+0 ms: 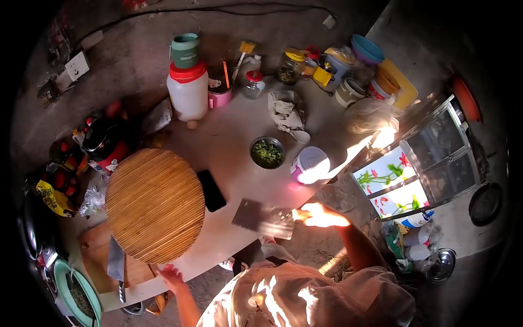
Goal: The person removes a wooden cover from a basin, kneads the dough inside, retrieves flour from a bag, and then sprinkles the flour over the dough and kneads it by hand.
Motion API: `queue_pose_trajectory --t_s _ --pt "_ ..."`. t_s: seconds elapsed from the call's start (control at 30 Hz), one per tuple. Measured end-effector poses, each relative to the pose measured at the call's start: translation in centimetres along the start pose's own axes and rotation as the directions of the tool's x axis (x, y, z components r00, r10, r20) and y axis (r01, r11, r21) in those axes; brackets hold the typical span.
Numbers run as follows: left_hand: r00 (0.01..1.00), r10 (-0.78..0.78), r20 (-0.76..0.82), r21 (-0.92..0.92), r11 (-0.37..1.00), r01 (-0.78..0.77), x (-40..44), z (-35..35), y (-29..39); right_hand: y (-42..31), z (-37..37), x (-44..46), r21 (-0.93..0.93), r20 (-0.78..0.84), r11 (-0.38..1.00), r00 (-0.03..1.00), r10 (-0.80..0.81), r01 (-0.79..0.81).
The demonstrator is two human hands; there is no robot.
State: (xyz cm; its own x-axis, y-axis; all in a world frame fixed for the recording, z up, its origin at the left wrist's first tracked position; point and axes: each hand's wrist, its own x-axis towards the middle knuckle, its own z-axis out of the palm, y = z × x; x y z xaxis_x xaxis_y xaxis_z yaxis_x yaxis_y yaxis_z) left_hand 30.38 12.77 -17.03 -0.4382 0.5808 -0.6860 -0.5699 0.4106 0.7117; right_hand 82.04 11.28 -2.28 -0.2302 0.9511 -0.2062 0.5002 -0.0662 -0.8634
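Note:
My right hand, brightly sunlit, grips the handle of a cleaver. Its broad blade hangs flat over the table's front edge. Close to the front edge on the left, my left hand has its fingers apart and holds nothing. It is beside a reddish wooden board and just below a large round wooden board. That round board partly covers the reddish one. A second cleaver with a dark handle lies left of my left hand. Chopped greens fill a metal bowl farther back.
A black phone lies against the round board. A white tub stands near the right edge. Jars and a red-lidded container line the back. A green basin is at lower left, a glass-doored cabinet at right.

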Motion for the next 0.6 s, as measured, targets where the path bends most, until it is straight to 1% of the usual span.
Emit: queue_pose_trajectory --t_s 0.03,0.07,0.13,0.17,0.2,0.23,0.27,0.3,0.33,0.4,0.43,0.47,0.53,0.57,0.6 --pt "0.997 0.017 0.073 0.111 0.994 -0.025 -0.8 0.4 -1.7 -1.0 -1.9 -0.7 0.184 0.001 0.882 0.898 0.441 -0.433" --pt "0.988 0.028 0.15 0.219 0.974 -0.06 -1.5 1.3 -3.6 -1.8 -3.5 -1.3 0.127 -0.094 0.9 0.898 0.43 -0.418" --pt "0.976 -0.004 0.219 0.363 0.928 -0.078 -3.6 4.6 -6.2 -1.3 -7.0 -2.6 0.293 -0.144 0.884 0.897 0.418 -0.365" --pt "0.976 -0.001 0.219 0.366 0.927 -0.081 -4.9 6.3 -7.0 -1.1 -8.5 -2.7 0.339 -0.234 0.885 0.882 0.408 -0.32" --pt "0.947 0.018 0.321 0.417 0.895 -0.158 -6.2 8.4 -7.5 -0.8 -10.0 -2.6 0.38 -0.321 0.885 0.859 0.4 -0.27" --pt "0.908 0.029 0.418 0.457 0.857 -0.238 -7.0 10.2 -8.0 0.7 -11.4 -1.9 0.41 -0.419 0.904 0.855 0.307 -0.123" --pt "0.91 0.033 0.413 0.458 0.856 -0.239 -7.4 11.8 -8.8 1.9 -13.4 -1.2 0.454 -0.449 0.879 0.815 0.366 -0.146" --pt "0.891 0.062 0.45 0.456 0.842 -0.289 -7.4 13.3 -9.7 2.2 -15.4 -0.4 0.498 -0.475 0.852 0.771 0.424 -0.161" --pt "0.872 0.093 0.481 0.451 0.827 -0.337 -7.8 15.0 -10.5 5.6 -17.9 0.7 0.468 -0.485 0.855 0.744 0.459 -0.223" --pt "0.882 0.113 0.457 0.467 0.813 -0.347 -8.9 17.6 -11.9 12.4 -21.9 3.9 0.551 -0.559 0.833 0.722 0.408 -0.044" --pt "0.892 0.134 0.432 0.477 0.805 -0.352 -9.0 18.7 -12.8 16.5 -23.9 6.4 0.464 -0.667 0.883 0.63 0.397 -0.065" --pt "0.903 0.151 0.403 0.491 0.796 -0.353 -9.3 19.7 -13.6 20.3 -26.2 8.2 0.347 -0.727 0.935 0.609 0.316 -0.071" --pt "0.925 0.16 0.344 0.481 0.816 -0.32 -10.5 21.4 -15.3 21.4 -29.9 10.8 0.298 -0.727 0.925 0.572 0.379 -0.235" --pt "0.938 0.153 0.312 0.478 0.827 -0.294 -11.1 22.5 -16.1 26.0 -32.2 12.8 0.212 -0.732 0.925 0.576 0.364 -0.315" --pt "0.949 0.144 0.279 0.474 0.839 -0.267 -11.6 23.6 -16.8 30.5 -34.1 14.8 0.214 -0.716 0.925 0.595 0.366 -0.313"
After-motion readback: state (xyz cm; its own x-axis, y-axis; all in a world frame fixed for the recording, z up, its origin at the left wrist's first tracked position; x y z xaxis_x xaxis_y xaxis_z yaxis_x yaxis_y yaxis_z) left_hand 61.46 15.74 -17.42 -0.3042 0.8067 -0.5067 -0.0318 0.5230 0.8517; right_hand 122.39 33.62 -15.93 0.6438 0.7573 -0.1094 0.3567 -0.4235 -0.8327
